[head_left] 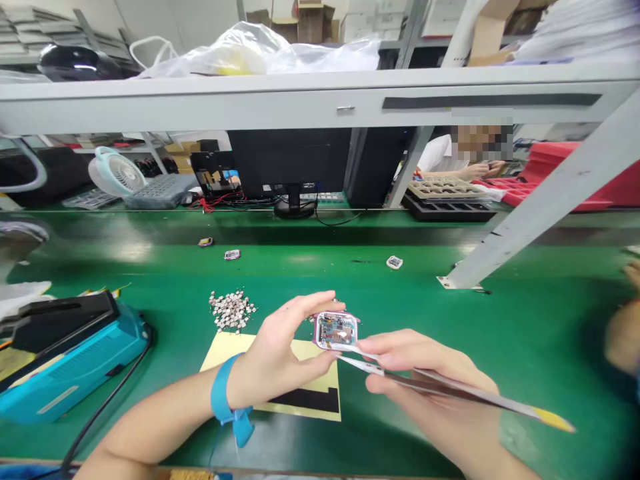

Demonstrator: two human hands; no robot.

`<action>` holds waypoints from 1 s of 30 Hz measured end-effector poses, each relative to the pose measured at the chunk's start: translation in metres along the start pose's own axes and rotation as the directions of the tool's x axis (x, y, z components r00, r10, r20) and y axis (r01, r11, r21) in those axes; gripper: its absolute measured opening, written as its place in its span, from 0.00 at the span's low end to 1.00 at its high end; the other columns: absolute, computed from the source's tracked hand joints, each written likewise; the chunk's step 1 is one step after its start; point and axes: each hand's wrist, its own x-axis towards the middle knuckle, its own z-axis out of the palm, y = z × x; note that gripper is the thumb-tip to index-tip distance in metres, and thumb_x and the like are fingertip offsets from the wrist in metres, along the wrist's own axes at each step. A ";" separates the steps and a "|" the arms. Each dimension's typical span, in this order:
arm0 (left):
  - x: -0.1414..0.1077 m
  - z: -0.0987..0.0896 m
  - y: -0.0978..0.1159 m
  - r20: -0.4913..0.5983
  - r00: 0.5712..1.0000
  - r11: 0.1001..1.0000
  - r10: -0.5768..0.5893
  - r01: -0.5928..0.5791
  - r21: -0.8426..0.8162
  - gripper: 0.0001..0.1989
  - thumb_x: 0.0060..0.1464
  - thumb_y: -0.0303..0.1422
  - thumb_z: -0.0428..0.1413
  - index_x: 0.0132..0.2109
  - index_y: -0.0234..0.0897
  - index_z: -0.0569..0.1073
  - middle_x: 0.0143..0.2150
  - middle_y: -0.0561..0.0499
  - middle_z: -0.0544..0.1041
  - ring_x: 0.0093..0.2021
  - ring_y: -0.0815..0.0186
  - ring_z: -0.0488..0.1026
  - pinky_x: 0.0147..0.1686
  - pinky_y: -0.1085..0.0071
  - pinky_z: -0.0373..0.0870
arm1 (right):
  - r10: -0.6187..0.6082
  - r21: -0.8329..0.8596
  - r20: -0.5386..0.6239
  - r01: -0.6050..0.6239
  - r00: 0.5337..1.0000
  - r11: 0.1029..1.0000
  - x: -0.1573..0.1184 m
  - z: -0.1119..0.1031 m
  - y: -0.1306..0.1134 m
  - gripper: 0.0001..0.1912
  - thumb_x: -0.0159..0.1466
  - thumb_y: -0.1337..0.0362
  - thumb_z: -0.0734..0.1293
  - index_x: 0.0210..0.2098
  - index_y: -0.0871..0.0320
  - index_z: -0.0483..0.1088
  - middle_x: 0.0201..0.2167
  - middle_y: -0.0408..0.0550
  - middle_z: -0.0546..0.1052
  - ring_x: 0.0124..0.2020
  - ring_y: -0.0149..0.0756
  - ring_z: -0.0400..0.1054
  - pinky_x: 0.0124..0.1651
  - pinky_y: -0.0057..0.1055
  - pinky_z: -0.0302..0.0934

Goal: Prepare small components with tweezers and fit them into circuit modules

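My left hand [273, 350] pinches a small square pink-framed smartwatch body [337, 331] between thumb and fingertips, its exposed circuit board facing me. My right hand [425, 387] grips long, flat tweezers [465, 392] with a yellow-tipped rear end. Their points reach the lower edge of the watch body. A blue wrist strap [226, 393] circles my left wrist. Below my hands lies a yellow card [313, 380] with a black patch [310, 401]. A pile of tiny pale pieces [231, 310] sits just beyond it.
A teal heat sealer [70, 360] and its black cable lie on the green bench mat [425, 293] at left. Several small parts lie farther out. A grey steel brace [545, 200] crosses at right. Beyond the shelf, a co-worker [443, 157] sits near stacked trays; another person's hand [623, 337] enters at right.
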 end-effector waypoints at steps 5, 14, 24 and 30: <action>-0.027 -0.022 -0.012 -0.040 0.999 0.999 -0.004 0.006 0.038 0.29 0.46 0.26 0.56 0.55 0.39 0.55 0.46 0.48 0.72 0.46 0.65 0.70 0.48 0.70 0.66 | -0.037 -0.074 0.057 0.041 0.998 0.996 0.015 0.031 -0.002 0.14 0.51 0.78 0.68 0.34 0.55 0.68 0.34 0.43 0.75 0.35 0.32 0.71 0.39 0.27 0.68; -0.051 -0.080 -0.032 -0.094 0.996 0.988 -0.006 0.021 0.152 0.18 0.47 0.29 0.56 0.47 0.36 0.65 0.43 0.47 0.73 0.44 0.64 0.70 0.45 0.68 0.67 | -0.183 -0.261 0.333 0.277 0.925 0.925 0.049 0.085 -0.011 0.15 0.58 0.71 0.63 0.44 0.53 0.68 0.39 0.46 0.74 0.43 0.36 0.68 0.47 0.27 0.65; -0.027 -0.096 -0.010 -0.183 0.981 0.995 0.072 -0.059 0.075 0.08 0.43 0.23 0.57 0.28 0.36 0.65 0.45 0.48 0.73 0.43 0.64 0.70 0.42 0.68 0.66 | -0.178 -0.024 0.139 0.183 0.974 0.983 0.057 0.083 -0.027 0.14 0.53 0.74 0.68 0.39 0.57 0.69 0.38 0.47 0.75 0.38 0.38 0.70 0.40 0.31 0.69; -0.028 -0.095 -0.004 -0.187 0.965 0.983 0.181 -0.175 0.049 0.08 0.41 0.23 0.60 0.27 0.35 0.67 0.46 0.46 0.73 0.40 0.63 0.71 0.39 0.68 0.68 | -0.177 0.044 0.004 0.177 0.984 0.983 0.054 0.087 -0.030 0.11 0.55 0.74 0.66 0.38 0.58 0.69 0.35 0.46 0.75 0.37 0.35 0.70 0.38 0.28 0.70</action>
